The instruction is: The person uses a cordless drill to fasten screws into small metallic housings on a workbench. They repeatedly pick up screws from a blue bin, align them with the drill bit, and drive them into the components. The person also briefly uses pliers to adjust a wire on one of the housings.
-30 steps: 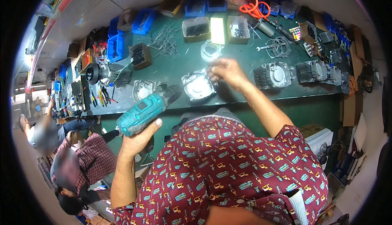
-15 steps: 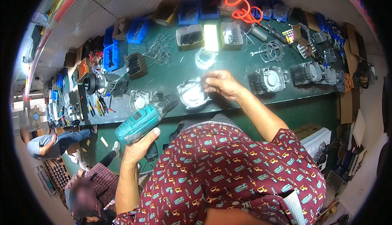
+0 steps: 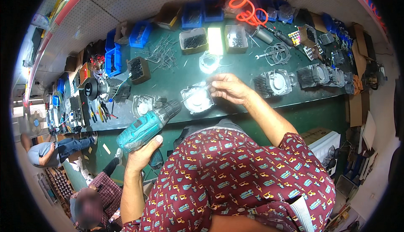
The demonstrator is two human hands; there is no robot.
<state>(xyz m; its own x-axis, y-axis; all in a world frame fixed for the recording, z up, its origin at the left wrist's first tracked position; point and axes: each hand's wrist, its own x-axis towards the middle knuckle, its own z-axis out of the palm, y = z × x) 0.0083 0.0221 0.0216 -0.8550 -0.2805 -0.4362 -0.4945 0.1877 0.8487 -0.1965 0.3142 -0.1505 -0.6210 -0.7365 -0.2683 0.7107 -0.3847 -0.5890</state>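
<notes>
My left hand (image 3: 144, 153) is wrapped round the grip of a teal and black cordless drill (image 3: 139, 132). Its chuck points up and right, and a thin bit reaches over the edge of a silver metal engine casting (image 3: 198, 101) near the bench's front edge. Above the right side of that casting is my right hand (image 3: 230, 90), thumb and fingertips pinched together. Whatever sits between them is too small and glare-washed to make out. Partly behind the drill lies another finned casting (image 3: 144, 106). A pale ring-shaped part (image 3: 209, 62) rests beyond my right hand under bright light.
Finned engine parts (image 3: 275, 83) stand to the right on the green bench (image 3: 235, 110). Bins of black screws (image 3: 193, 40), loose hex keys (image 3: 162, 55) and a coiled orange air hose (image 3: 248, 15) are at the back. Pliers (image 3: 103, 109) lie left. Two people are at lower left.
The drill and my left hand have shifted slightly left and down. My right hand stays pinched in nearly the same place. The whole view has moved a little.
</notes>
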